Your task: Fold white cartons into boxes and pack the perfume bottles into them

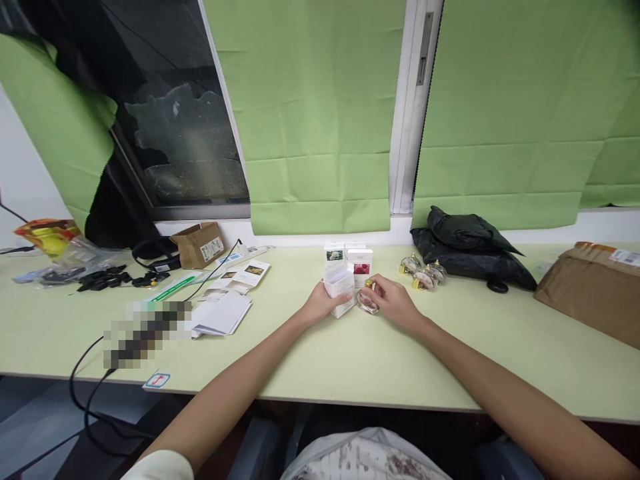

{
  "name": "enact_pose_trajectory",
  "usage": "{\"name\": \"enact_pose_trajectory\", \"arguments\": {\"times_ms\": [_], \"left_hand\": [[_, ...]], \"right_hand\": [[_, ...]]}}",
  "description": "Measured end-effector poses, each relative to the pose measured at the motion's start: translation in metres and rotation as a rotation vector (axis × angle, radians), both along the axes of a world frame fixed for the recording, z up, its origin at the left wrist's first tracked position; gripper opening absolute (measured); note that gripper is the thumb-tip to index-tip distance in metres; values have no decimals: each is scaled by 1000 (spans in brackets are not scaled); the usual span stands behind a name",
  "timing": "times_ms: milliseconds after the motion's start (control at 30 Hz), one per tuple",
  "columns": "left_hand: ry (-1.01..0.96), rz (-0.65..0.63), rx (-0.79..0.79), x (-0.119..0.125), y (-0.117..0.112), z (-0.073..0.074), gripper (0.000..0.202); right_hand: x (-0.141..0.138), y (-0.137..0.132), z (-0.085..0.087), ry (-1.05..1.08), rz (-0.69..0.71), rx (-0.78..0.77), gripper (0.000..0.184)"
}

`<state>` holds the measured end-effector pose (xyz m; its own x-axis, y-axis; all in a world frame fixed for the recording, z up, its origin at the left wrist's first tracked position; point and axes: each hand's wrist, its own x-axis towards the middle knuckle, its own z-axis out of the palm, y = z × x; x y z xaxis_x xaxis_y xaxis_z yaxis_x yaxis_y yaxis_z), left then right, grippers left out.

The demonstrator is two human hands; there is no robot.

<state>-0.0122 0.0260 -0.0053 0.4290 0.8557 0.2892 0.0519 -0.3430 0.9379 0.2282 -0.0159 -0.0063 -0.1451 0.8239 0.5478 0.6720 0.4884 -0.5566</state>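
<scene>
My left hand (320,303) is closed round a small open white box (340,285) standing on the pale green table (350,360). Right beside it, my right hand (393,299) pinches a small glass perfume bottle with a gold cap (367,300), which rests on the table against the box. Just behind stand three closed white boxes, one with a red flower picture (361,263) and one with a green picture (333,254). Several more gold-capped glass bottles (424,273) lie to the right of the boxes.
A black plastic bag (470,250) lies at the back right, a brown parcel (595,287) at the far right. On the left are leaflets and flat white cartons (225,310), a small cardboard box (199,244), black cables and clips (107,277), and a coloured packet (47,235).
</scene>
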Motion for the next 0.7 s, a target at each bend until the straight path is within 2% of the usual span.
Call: {"name": "enact_pose_trajectory", "arguments": {"times_ms": [167,333,467,700], "left_hand": [[43,-138,13,2,-5,2,70],[83,-81,23,-2,-1,-6,88],[82,-73,23,-4,1,-9,87],[50,-115,1,-2,-6,-5,88]], "right_hand": [[-1,-2,2,57,89,-45,27],[-1,-3,2,102,142,-86,30],[-2,-3,2,120,167,-103,32],[-5,-4,4,152,201,-138,34]]}}
